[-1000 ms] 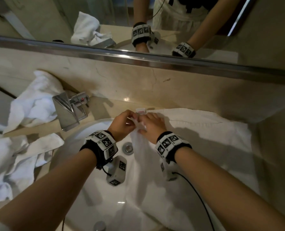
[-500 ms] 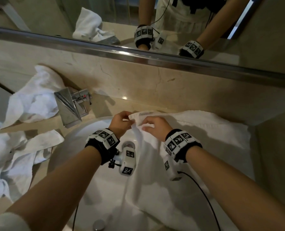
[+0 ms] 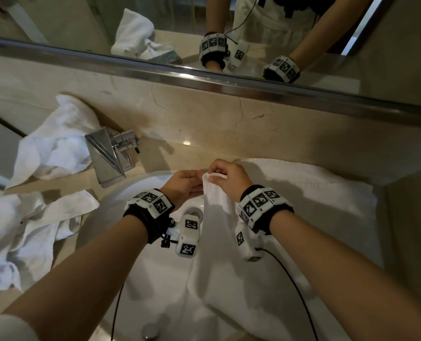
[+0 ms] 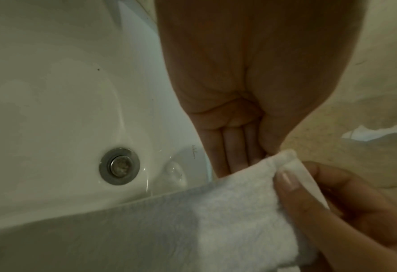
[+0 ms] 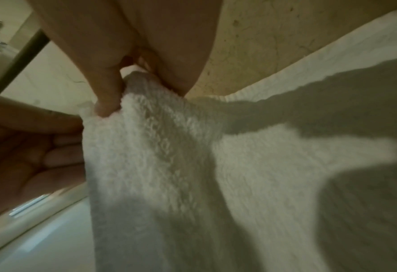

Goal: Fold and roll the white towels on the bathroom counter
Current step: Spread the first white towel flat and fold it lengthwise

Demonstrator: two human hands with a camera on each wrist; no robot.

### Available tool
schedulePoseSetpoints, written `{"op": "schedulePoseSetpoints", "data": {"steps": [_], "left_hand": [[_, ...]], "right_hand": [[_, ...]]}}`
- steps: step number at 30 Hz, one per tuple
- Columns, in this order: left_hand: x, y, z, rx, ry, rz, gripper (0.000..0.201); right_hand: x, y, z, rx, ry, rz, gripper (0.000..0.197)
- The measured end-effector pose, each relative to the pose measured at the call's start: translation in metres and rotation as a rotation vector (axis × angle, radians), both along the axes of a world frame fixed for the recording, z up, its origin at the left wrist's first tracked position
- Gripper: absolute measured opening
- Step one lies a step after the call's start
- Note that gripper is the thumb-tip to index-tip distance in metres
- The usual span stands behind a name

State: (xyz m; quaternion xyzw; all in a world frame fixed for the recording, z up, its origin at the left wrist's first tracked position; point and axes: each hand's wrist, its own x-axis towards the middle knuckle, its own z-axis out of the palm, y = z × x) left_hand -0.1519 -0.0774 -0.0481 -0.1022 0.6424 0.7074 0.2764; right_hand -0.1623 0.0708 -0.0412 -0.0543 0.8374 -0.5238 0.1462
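Marble bench [image 3: 204, 153] beside a sink [image 3: 121, 203]: right hand [image 3: 229, 179] pinches the white towel [image 3: 229, 254] corner; left hand [image 3: 183, 184], at nine o'clock, pinches alongside; towel trails toward six o'clock.

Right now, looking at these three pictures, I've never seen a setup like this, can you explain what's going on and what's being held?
A person wears cameras: one on the head, one on each wrist. The head view looks down at a white sink in a beige counter below a mirror. The right hand pinches the corner of a white towel that lies across the counter and basin; the left hand meets that corner. The wrist views show it close up. Two crumpled towels lie left, beside the faucet.
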Motion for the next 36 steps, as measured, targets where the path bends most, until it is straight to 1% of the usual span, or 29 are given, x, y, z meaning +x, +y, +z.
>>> {"op": "schedulePoseSetpoints", "data": {"steps": [1, 4, 7, 10, 12, 13, 14, 16, 17, 18, 20, 21, 23, 24, 27, 29, 30, 32, 34, 36], "left_hand": [[0.000, -0.001, 0.000, -0.005, -0.006, 0.001, 0.025], [0.001, -0.004, 0.002, -0.009, -0.026, -0.004, 0.025], [0.002, -0.005, 0.003, -0.059, 0.013, -0.030, 0.021], [-0.001, -0.007, -0.001, -0.164, 0.058, 0.065, 0.005], [-0.003, -0.011, -0.003, -0.204, 0.051, 0.115, 0.011], [-0.004, -0.014, -0.005, -0.213, 0.038, 0.125, 0.014], [-0.004, -0.016, -0.006, -0.223, 0.028, 0.127, 0.017], [-0.005, -0.021, -0.010, -0.240, 0.003, 0.157, 0.020], [-0.006, -0.022, -0.012, -0.250, -0.003, 0.172, 0.021], [-0.007, -0.023, -0.013, -0.263, -0.003, 0.196, 0.020], [-0.013, -0.025, -0.021, -0.310, -0.005, 0.245, 0.011], [-0.016, -0.027, -0.025, -0.348, -0.005, 0.259, 0.012], [-0.021, -0.031, -0.033, -0.448, -0.001, 0.261, 0.027], [-0.023, -0.031, -0.036, -0.490, 0.008, 0.259, 0.031], [-0.028, -0.029, -0.044, -0.576, 0.011, 0.273, 0.032], [-0.032, -0.029, -0.049, -0.607, 0.023, 0.259, 0.032], [-0.034, -0.029, -0.052, -0.612, 0.030, 0.245, 0.032], [-0.037, -0.030, -0.058, -0.627, 0.029, 0.238, 0.033], [-0.039, -0.032, -0.065, -0.663, 0.023, 0.245, 0.033], [-0.040, -0.029, -0.067, -0.716, 0.038, 0.243, 0.034]], "right_hand": [[0.000, -0.001, -0.001, 0.023, 0.012, 0.001, 0.003], [-0.001, -0.003, -0.005, 0.092, 0.025, 0.002, 0.013], [-0.002, -0.005, -0.008, 0.121, 0.009, -0.006, 0.017], [-0.004, 0.001, -0.009, 0.145, -0.048, -0.046, 0.013], [-0.004, 0.015, -0.009, 0.181, -0.087, -0.036, 0.016], [-0.004, 0.026, -0.008, 0.231, -0.095, -0.008, 0.018], [-0.003, 0.038, -0.007, 0.338, -0.098, 0.041, 0.021], [-0.002, 0.063, -0.006, 0.682, -0.069, 0.173, 0.032], [-0.002, 0.078, -0.005, 0.834, -0.051, 0.208, 0.037], [-0.002, 0.093, -0.003, 0.930, -0.030, 0.205, 0.038], [-0.003, 0.126, -0.003, 1.013, -0.026, 0.135, 0.034], [-0.003, 0.144, -0.002, 1.041, -0.047, 0.098, 0.033], [0.001, 0.176, -0.004, 1.112, -0.121, 0.035, 0.036], [0.003, 0.192, -0.004, 1.143, -0.155, 0.005, 0.037], [0.015, 0.229, -0.004, 1.239, -0.128, -0.122, 0.033], [0.021, 0.248, -0.004, 1.218, -0.121, -0.252, 0.030], [0.023, 0.256, -0.005, 1.149, -0.153, -0.329, 0.029], [0.027, 0.266, -0.007, 0.910, -0.215, -0.476, 0.030], [0.029, 0.267, -0.009, 0.678, -0.185, -0.613, 0.029], [0.028, 0.264, -0.010, 0.510, -0.158, -0.721, 0.029]]}}
